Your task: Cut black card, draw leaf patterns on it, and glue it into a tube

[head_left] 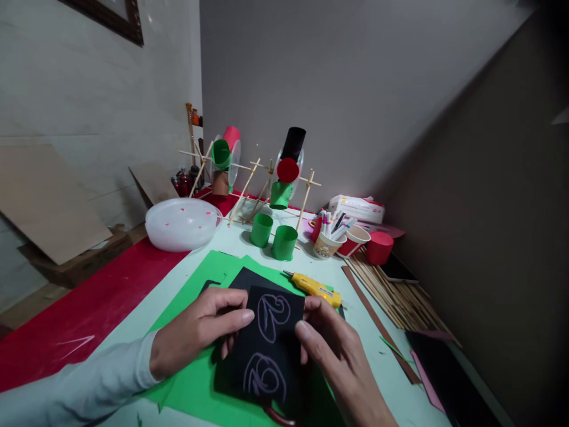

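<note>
Between both hands is a piece of black paper (284, 349) with two looped shapes drawn on it in pale purple lines. My left hand (200, 326) pinches its left edge near the top. On the opposite edge, my right hand (333, 347) has thumb and fingers closed on the paper. Green sheets (200, 394) lie beneath, with more black paper (249, 277) on top of them. A yellow glue gun (315, 288) rests just beyond my right hand. Under the paper's lower edge pokes a dark red curved handle (278, 415), mostly hidden.
Two green paper cups (284, 243) stand ahead, before stick frames bearing wheels with coloured tubes (288, 170). A translucent plastic basin (180, 225) sits at left. On the right are a cup of markers (329, 244), a red cylinder (379, 248) and many wooden sticks (400, 296).
</note>
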`<state>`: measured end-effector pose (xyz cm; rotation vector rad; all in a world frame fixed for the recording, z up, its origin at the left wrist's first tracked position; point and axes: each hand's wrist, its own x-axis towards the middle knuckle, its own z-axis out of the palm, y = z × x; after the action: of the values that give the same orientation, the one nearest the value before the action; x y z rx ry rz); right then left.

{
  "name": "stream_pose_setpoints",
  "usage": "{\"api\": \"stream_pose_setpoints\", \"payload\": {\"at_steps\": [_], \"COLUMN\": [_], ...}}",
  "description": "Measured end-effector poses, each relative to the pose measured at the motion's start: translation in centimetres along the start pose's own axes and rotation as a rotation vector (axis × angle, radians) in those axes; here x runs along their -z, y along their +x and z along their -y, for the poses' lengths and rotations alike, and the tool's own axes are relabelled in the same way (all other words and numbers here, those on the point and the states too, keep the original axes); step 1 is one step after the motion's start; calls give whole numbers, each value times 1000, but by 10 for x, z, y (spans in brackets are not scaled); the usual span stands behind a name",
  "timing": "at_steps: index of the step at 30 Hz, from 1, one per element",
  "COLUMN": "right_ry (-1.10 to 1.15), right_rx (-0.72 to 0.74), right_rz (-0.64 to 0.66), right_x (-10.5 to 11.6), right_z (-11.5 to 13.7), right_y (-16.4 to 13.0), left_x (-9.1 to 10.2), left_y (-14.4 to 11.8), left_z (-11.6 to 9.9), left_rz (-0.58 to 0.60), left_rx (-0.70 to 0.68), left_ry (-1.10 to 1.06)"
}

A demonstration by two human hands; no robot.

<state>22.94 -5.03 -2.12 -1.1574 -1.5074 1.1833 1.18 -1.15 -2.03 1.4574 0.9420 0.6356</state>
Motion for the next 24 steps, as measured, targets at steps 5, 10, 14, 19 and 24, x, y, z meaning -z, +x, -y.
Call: {"api": "stream_pose_setpoints", "payload": {"at_steps": [5,10,14,19,24], "right_ry": [-73,-52,71,150,179], "right_rx": [65,89,27,-16,-50], "right_rz": [-149,-172,-213,-187,-176], "right_x": [-1,-3,-3,-1,2], "right_z": [-1,-3,-4,-2,-3], "right_y": [-1,-1,2,3,3], "left_x": [-4,-3,-1,0,1], "left_y": [-1,-1,1,1,2], "left_z": [0,0,5,9,6], "left_rz": [18,-55,-44,-15,-77], "left_rx": [-19,-12,-35,-27,-42], "left_ry": [127,39,-24,-99,-64]}}
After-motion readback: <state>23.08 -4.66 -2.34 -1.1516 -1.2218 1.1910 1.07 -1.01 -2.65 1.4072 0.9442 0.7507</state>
